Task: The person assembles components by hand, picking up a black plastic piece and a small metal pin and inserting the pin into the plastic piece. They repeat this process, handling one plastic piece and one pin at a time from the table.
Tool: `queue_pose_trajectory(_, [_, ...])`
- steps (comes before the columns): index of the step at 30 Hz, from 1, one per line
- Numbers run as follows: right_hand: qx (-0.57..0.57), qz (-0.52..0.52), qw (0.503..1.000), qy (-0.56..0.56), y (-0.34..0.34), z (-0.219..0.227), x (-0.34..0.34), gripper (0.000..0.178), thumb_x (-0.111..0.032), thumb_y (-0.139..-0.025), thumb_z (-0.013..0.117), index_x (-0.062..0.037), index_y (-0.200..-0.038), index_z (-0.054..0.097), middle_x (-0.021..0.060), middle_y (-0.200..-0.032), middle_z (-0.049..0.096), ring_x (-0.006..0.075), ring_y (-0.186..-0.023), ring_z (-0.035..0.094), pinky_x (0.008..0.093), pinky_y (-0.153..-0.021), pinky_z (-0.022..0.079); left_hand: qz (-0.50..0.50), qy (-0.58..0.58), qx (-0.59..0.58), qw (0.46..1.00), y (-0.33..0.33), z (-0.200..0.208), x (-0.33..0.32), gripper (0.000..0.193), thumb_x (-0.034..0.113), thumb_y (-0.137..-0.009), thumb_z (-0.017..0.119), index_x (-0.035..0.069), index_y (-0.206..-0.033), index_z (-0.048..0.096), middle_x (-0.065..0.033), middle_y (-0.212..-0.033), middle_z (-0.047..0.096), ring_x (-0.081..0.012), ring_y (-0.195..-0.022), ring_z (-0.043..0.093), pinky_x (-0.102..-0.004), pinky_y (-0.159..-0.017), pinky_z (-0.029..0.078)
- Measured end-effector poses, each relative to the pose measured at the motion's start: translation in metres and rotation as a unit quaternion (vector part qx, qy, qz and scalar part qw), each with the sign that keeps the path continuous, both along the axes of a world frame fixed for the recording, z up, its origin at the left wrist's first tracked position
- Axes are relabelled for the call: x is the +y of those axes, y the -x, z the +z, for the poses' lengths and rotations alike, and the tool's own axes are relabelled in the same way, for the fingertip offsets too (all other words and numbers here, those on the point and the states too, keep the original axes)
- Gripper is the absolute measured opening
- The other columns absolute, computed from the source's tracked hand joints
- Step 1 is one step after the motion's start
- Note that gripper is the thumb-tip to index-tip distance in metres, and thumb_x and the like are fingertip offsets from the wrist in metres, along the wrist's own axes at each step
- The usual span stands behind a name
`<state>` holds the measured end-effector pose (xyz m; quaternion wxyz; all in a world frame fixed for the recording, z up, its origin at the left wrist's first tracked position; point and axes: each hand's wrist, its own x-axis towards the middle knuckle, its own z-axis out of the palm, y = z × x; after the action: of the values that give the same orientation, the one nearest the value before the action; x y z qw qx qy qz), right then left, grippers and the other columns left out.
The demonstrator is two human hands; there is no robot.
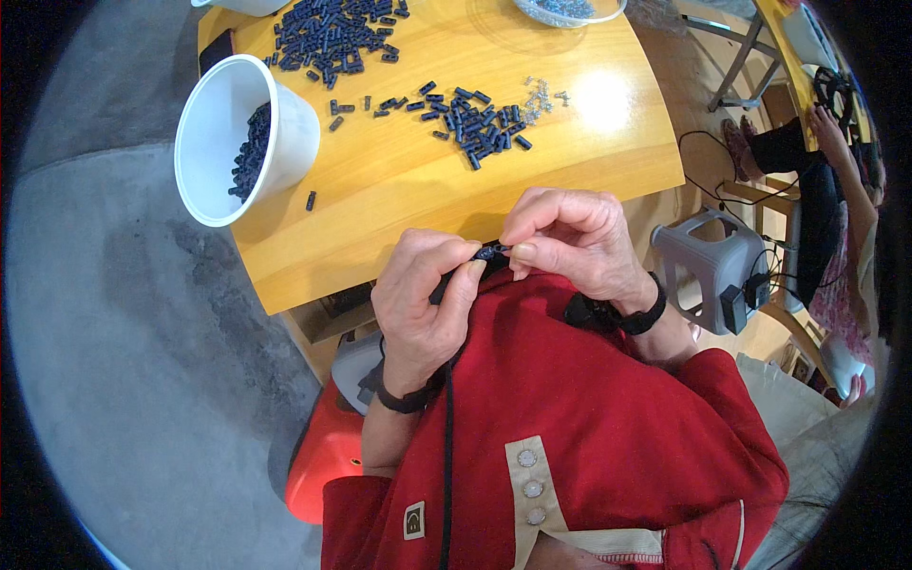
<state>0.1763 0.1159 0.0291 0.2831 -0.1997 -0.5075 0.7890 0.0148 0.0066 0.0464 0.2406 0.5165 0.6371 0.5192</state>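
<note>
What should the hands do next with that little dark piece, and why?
Probably press the small dark piece together a bit more. Both the left hand and the right hand pinch it between fingertips, close to the red shirt, so work on it looks unfinished. Afterwards it could likely join the dark pieces in the white bucket on the wooden table.

Bare tabletop (399,190) lies open between the white bucket (242,138) and the dark-piece pile (480,123).
</note>
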Motion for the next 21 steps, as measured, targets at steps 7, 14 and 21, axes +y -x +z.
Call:
queue_pose_trajectory(7, [-0.012,0.001,1.000,-0.006,-0.002,0.002,0.002,0.005,-0.001,-0.090,0.066,0.0010,-0.094,0.068,0.0058,-0.088,0.065,0.0095,-0.070,0.062,0.0220,-0.062,0.053,-0.002,0.001,0.011,1.000,0.000,0.002,0.000,0.015,-0.009,-0.078,0.067,-0.002,-0.091,0.066,-0.0100,-0.085,0.063,-0.0212,-0.077,0.060,-0.0302,-0.070,0.047])
queue_pose_trajectory(14, [-0.018,0.011,0.999,-0.044,-0.002,0.003,0.003,0.004,-0.002,-0.090,0.067,0.0004,-0.092,0.068,0.0054,-0.084,0.064,0.0100,-0.069,0.062,0.0229,-0.060,0.051,-0.010,-0.007,0.056,0.998,0.000,0.001,0.000,0.017,-0.009,-0.076,0.067,-0.001,-0.091,0.066,-0.0105,-0.083,0.062,-0.0221,-0.075,0.061,-0.0307,-0.069,0.048])
queue_pose_trajectory(21, [-0.021,0.061,0.989,-0.134,-0.003,0.001,0.010,0.005,0.004,-0.087,0.067,0.0029,-0.093,0.067,0.0113,-0.088,0.064,0.0139,-0.070,0.064,0.0245,-0.062,0.053,-0.037,-0.005,0.113,0.993,0.000,0.007,0.003,0.019,-0.010,-0.074,0.067,0.000,-0.090,0.066,-0.0103,-0.082,0.062,-0.0234,-0.074,0.061,-0.0314,-0.068,0.048])
